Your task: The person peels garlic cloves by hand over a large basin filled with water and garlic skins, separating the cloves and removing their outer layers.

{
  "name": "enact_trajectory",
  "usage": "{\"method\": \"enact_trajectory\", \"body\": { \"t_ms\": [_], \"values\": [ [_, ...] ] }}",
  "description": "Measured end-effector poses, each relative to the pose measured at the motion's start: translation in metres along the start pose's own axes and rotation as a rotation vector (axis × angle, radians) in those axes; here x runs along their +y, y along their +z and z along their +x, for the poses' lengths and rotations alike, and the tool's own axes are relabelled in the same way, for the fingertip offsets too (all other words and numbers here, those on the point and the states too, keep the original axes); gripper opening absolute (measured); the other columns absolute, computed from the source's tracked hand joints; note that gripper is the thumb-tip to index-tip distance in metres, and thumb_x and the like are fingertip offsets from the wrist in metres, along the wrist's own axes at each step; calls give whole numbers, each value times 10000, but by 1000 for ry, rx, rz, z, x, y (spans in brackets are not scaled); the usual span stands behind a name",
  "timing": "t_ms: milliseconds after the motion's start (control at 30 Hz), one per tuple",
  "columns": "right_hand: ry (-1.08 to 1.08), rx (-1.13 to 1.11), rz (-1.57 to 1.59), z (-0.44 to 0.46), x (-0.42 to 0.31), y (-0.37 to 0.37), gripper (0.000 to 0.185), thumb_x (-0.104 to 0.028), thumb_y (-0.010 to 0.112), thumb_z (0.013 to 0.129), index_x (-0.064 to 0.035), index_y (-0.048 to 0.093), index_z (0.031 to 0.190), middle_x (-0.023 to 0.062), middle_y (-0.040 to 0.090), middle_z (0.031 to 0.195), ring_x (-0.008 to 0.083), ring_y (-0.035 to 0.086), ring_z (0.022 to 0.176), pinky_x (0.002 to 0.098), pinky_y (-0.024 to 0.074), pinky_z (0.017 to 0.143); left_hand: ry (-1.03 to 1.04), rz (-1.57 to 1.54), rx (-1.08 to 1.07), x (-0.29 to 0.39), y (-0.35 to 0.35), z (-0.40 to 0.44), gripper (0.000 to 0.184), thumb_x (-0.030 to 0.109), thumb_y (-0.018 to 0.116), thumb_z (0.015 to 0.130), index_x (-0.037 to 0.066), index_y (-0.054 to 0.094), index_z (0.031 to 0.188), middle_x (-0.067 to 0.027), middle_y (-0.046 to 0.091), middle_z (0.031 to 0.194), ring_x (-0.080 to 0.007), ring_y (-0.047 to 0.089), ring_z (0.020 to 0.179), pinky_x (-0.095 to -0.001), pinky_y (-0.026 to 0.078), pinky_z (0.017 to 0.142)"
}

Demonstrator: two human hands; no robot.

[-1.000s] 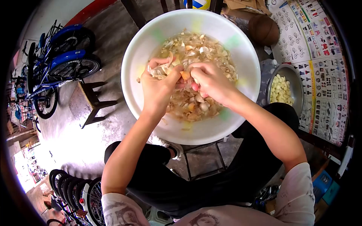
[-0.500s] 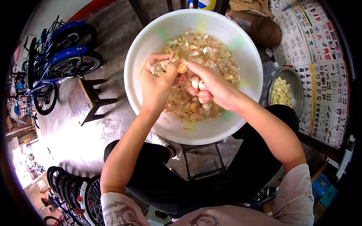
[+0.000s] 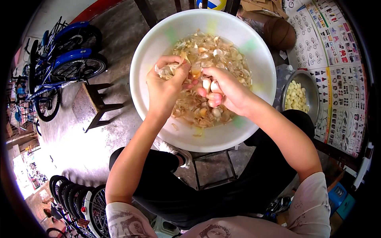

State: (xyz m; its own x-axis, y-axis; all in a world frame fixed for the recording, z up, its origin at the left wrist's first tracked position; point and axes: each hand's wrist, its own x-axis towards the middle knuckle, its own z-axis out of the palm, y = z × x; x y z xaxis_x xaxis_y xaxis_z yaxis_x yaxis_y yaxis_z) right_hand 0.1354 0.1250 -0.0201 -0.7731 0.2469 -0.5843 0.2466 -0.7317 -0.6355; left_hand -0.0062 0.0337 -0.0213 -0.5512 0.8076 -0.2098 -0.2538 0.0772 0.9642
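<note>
Over a large white basin [image 3: 145,115], both my hands work close together. Papery garlic skins [image 3: 167,71] are bunched in my left hand [image 3: 164,85], its thumb and forefinger pinched near an orange-tinted garlic clove [image 3: 195,72]. My right hand [image 3: 230,89] has its fingers curled round a few garlic cloves [image 3: 209,85], the thumb and forefinger reaching toward the left fingertips. Water filled with loose skins and some cloves [image 3: 216,113] lies beneath. Which hand bears the orange-tinted clove's weight I cannot tell.
A metal bowl [image 3: 316,91] of peeled cloves [image 3: 295,97] stands at the right beside a printed sheet [image 3: 345,91]. A brown ball [image 3: 279,33] sits behind. At the left are a wooden stool [image 3: 89,105] and blue bicycles [image 3: 73,57]. My knees flank the basin's near side.
My right thumb and forefinger have drawn slightly away from the left fingertips. The orange-tinted clove between the hands sits a little further right, and a piece of skin shows above my left thumb.
</note>
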Motion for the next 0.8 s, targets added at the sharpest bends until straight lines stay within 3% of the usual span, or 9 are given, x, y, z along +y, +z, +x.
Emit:
{"method": "enact_trajectory", "body": {
  "t_ms": [200, 333, 433, 533, 600, 700, 800],
  "values": [
    [11, 81, 68, -3, -4, 7, 387, -384, 399, 980, -29, 551, 970, 12, 508, 688, 52, 336, 479, 223, 302, 448, 26, 62, -23, -1, -2, 1, 140, 60, 656, 889, -41, 610, 974, -132, 668, 885, -190, 693, 714, -271, 588, 593],
    [-66, 83, -104, -2, -2, 6, 394, -383, 392, 998, -35, 571, 949, 4, 496, 694, 47, 355, 497, 220, 311, 451, -22, 43, -36, 0, 1, 0, 165, 74, 682, 880, -41, 609, 973, -136, 670, 885, -193, 695, 718, -272, 590, 601],
    [-87, 123, -135, -2, -1, 7, 374, -362, 396, 1009, -47, 586, 941, 1, 489, 694, 48, 366, 503, 217, 313, 450, 5, -8, -55, -3, 1, 0, 221, 85, 744, 840, -39, 608, 963, -140, 671, 902, -181, 690, 707, -267, 587, 598],
    [-105, 208, -159, -3, 1, 11, 346, -336, 416, 1013, -55, 599, 930, 1, 488, 687, 50, 381, 510, 219, 315, 447, 45, 112, -106, -11, -3, 0, 338, 131, 837, 752, -20, 612, 953, -125, 673, 915, -158, 671, 738, -270, 568, 638],
    [-115, 250, -169, -4, 3, 14, 333, -327, 433, 1012, -57, 606, 921, 3, 491, 681, 51, 391, 515, 220, 318, 444, 202, 351, -77, -18, -6, 4, 428, 170, 897, 670, 2, 616, 946, -99, 675, 912, -139, 644, 782, -275, 545, 690],
    [-187, 327, -218, -3, 5, 14, 298, -291, 478, 987, -52, 612, 870, 2, 500, 657, 51, 408, 510, 226, 327, 440, 162, 366, -81, -15, -7, 5, 465, 200, 920, 628, 17, 623, 935, -84, 675, 902, -139, 632, 806, -275, 528, 729],
    [-226, 347, -273, 0, 2, 9, 276, -257, 511, 953, -50, 611, 802, -2, 506, 621, 54, 414, 494, 228, 330, 435, 123, 308, -121, -12, -5, 5, 428, 153, 883, 682, 10, 605, 974, -85, 674, 906, -138, 642, 798, -278, 537, 704]
  ]
}}
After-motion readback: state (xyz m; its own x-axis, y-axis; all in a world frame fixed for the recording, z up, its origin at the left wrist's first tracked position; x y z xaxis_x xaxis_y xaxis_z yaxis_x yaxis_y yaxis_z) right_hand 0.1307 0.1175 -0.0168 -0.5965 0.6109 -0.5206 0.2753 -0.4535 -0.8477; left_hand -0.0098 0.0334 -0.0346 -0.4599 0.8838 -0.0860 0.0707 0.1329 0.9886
